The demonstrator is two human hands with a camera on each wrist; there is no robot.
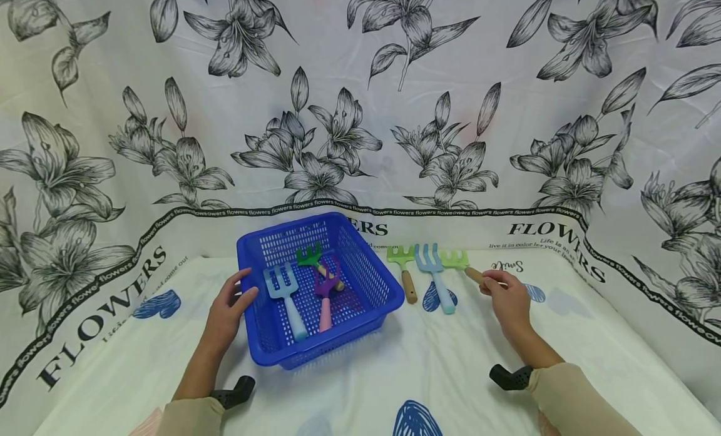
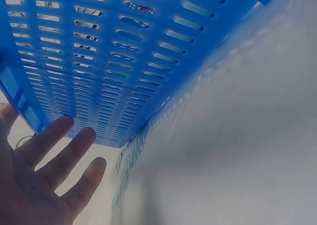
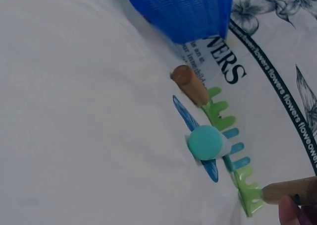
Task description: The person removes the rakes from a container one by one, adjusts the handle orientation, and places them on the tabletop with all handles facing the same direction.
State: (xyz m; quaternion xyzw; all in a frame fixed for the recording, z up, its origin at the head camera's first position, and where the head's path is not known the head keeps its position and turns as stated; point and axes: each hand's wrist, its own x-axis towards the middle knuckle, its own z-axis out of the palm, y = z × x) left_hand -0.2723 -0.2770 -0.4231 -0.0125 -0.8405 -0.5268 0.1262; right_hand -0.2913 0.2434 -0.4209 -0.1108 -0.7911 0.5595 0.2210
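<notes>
White cloth printed with black lilies and the word FLOWERS covers the table [image 1: 360, 373] and hangs behind it as a backdrop.

A blue slotted basket [image 1: 373, 274] sits left of centre on the table. Inside it lie three toy garden forks: a pale blue one [image 1: 286, 296], a purple one with a pink handle [image 1: 326, 293], and a dark green rake [image 1: 311, 258] toward the back.

The person's left hand [image 1: 228, 308] rests against the basket's left wall, fingers straight and spread, holding nothing.

Just right of the basket, three more tools lie side by side on the cloth: a green fork with a wooden handle [image 1: 403, 268], a light blue fork [image 1: 435, 274], and a light green rake [image 1: 457, 261].

The right hand [image 1: 507, 298] pinches the wooden handle of the light green rake between its fingertips; the rake's head is on the cloth, touching the light blue fork beside it.
</notes>
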